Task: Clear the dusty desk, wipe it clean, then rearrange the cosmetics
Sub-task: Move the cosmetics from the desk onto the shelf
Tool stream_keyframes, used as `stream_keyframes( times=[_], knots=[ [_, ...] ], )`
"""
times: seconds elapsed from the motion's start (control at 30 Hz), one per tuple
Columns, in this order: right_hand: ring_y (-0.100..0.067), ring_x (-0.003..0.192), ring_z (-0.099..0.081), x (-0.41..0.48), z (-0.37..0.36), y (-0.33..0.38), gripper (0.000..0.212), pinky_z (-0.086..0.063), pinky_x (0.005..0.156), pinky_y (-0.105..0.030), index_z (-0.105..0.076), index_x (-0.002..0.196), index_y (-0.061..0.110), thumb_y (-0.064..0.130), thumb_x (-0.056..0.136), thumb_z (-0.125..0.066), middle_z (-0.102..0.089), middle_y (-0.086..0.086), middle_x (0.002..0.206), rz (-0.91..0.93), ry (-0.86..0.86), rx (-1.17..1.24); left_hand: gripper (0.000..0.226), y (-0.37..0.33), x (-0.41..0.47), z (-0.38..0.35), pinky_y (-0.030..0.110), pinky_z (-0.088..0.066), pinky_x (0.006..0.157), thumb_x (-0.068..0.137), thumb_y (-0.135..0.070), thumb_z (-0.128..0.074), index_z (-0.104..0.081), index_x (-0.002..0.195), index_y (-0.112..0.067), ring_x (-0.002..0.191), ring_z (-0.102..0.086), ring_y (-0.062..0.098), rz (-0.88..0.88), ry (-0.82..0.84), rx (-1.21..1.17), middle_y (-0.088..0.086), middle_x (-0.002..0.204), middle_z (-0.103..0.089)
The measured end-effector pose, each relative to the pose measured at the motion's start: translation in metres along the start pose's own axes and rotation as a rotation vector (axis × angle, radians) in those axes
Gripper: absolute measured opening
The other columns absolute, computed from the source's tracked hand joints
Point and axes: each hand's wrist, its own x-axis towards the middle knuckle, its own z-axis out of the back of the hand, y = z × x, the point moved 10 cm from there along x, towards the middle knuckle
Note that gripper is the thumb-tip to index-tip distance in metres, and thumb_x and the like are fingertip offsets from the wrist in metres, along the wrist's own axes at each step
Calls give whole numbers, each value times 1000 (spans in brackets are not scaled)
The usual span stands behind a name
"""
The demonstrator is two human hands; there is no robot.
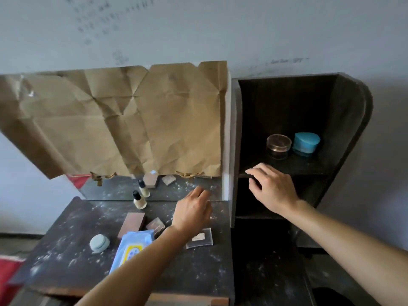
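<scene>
Your left hand hovered over the dusty tabletop near the cream bottle, fingers too blurred to tell. Your right hand was at the shelf edge, fingers loosely spread.

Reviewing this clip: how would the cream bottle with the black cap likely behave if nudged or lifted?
The bottle stands upright on a narrow base, so a sideways nudge may tip it. Its rounded body would probably roll once down. It looks rigid, possibly glass, so likely breakable.
</scene>
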Motion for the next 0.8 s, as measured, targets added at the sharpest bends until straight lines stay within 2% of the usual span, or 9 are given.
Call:
stream_keyframes(
  times=[0.1, 0.2, 0.3, 0.4, 0.5, 0.57, 0.7, 0.8],
  knots=[
    [-18, 78, -66, -4, -40, 71, 23, -47, 44, -28, -68, 96, 17, 15, 73, -72, -65, 4, 89, 39, 64, 45, 15, 58, -58, 18, 26, -40, 41, 73, -17, -71, -63, 85, -17, 60, -61, 22, 75, 41, 74, 0, 81, -61],
    [-21, 74, -66, -12, -89, 135, 25, -48, 46, -29, -67, 97, 19, 19, 73, -72, -65, 4, 90, 58, 196, 101, 13, 111, -117, 32, 25, -33, 39, 65, -19, -68, -62, 76, -18, 55, -59, 21, 156, 86, 171, -2, 71, -58],
    [-21, 74, -67, -24, -131, 187, 24, -49, 50, -29, -66, 98, 21, 22, 75, -70, -65, 4, 92, 78, 332, 117, 13, 163, -169, 40, 26, -35, 37, 63, -20, -70, -62, 73, -20, 54, -60, 22, 279, 165, 224, -3, 70, -57],
    [-23, 84, -66, -30, -170, 227, 25, -52, 59, -34, -63, 107, 23, 28, 82, -61, -63, 3, 102, 108, 472, 127, 25, 211, -206, 45, 25, -35, 34, 55, -19, -80, -62, 71, -21, 52, -60, 20, 413, 228, 272, -6, 68, -58],
    [-22, 98, -62, -26, -206, 253, 31, -52, 71, -36, -58, 116, 24, 31, 87, -51, -58, 3, 111, 145, 567, 109, 14, 252, -232, 45, 31, -40, 44, 70, -17, -69, -61, 82, -18, 69, -64, 27, 538, 274, 205, -2, 81, -62],
    [-21, 102, -60, -18, -230, 264, 30, -50, 74, -35, -56, 118, 26, 30, 89, -50, -57, 3, 111, 149, 607, 115, 14, 276, -243, 44, 35, -41, 52, 78, -18, -60, -61, 92, -17, 82, -64, 30, 596, 269, 191, 1, 94, -63],
    [-21, 105, -58, 7, -293, 272, 30, -46, 76, -34, -53, 118, 27, 28, 89, -48, -55, 4, 114, 113, 692, 122, 17, 314, -247, 38, 37, -45, 55, 79, -16, -62, -63, 96, -13, 83, -63, 32, 652, 312, 152, 5, 95, -62],
    [-23, 104, -58, 31, -343, 271, 33, -46, 76, -34, -50, 122, 23, 27, 89, -48, -54, 1, 119, 59, 754, 138, 22, 347, -243, 29, 38, -44, 66, 88, -25, -54, -58, 107, -14, 97, -58, 29, 727, 374, 164, 4, 106, -55]
  ],
)
